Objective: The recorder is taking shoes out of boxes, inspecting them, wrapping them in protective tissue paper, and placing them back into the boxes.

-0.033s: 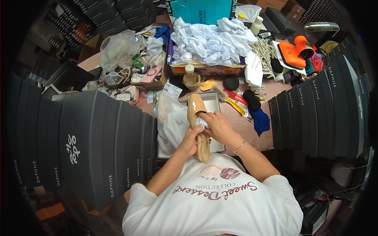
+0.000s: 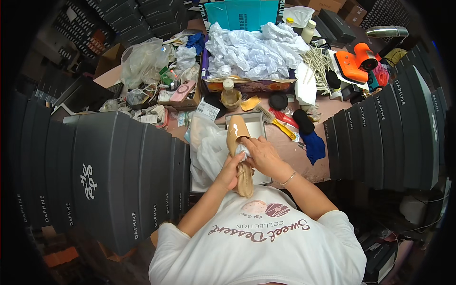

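A tan patent slingback shoe [image 2: 236, 128] points away from me, its heel end close to my shirt. My left hand [image 2: 229, 172] is closed round its middle from the left, with the thumb by the opening. Crumpled white tissue paper [image 2: 242, 151] sticks out of the opening. From the right, my right hand [image 2: 264, 156] has its fingertips at the paper and inside the shoe's mouth, partly hidden there. Below the shoe lies an open shoebox [image 2: 259, 124]. White wrapping [image 2: 209, 152] spills over the box's left part.
Dark shoeboxes stand in rows at left [image 2: 102, 156] and right [image 2: 380, 137]. Behind the shoe are a glue bottle [image 2: 229, 92], a brush with a yellow handle [image 2: 284, 129] and a blue cloth [image 2: 313, 146]. A carton of crumpled white paper [image 2: 251, 52] stands farther back.
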Demonstrator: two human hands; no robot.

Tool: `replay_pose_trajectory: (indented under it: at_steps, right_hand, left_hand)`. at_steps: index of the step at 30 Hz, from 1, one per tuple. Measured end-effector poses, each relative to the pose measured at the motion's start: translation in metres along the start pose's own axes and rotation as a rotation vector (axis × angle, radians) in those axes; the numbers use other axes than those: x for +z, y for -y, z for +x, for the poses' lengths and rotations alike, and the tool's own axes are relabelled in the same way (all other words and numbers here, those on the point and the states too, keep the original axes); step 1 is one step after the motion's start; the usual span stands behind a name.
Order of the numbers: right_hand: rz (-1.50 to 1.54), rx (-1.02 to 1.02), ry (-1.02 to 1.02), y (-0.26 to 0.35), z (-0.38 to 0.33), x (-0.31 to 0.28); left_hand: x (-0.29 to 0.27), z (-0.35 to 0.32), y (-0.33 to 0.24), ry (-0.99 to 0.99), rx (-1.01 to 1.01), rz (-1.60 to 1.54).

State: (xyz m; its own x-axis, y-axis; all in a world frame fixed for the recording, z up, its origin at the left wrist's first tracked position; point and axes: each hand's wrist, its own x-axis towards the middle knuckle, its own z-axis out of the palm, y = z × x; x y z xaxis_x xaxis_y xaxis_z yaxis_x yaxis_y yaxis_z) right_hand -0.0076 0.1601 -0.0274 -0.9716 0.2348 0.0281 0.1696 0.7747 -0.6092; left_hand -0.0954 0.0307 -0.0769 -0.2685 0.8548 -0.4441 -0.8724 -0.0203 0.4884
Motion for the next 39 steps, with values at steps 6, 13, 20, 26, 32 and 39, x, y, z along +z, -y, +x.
replay_pose_trajectory:
  at_steps: [6, 13, 20, 26, 32, 39]
  right_hand:
    - [0.248, 0.016, 0.231, -0.015, 0.009, -0.027]
    - [-0.019, -0.252, -0.142, -0.027, 0.008, -0.017]
    - [-0.060, 0.094, -0.058, -0.008, 0.020, -0.002]
    - [0.488, 0.222, -0.151, -0.003, 0.030, 0.010]
    - [-0.115, -0.079, -0.216, -0.032, 0.013, 0.009]
    - [0.582, 0.183, -0.257, -0.042, 0.020, -0.015]
  left_hand:
    - [0.003, -0.001, 0.004, -0.001, 0.014, 0.225]
    - [-0.004, 0.002, -0.007, 0.038, -0.064, -0.022]
    - [0.009, 0.003, 0.013, -0.097, 0.040, 0.192]
    - [0.000, 0.012, 0.011, -0.091, 0.246, 0.190]
    - [0.017, 0.007, 0.018, -0.002, 0.031, 0.045]
    - [0.017, 0.019, 0.021, 0.136, -0.101, 0.030]
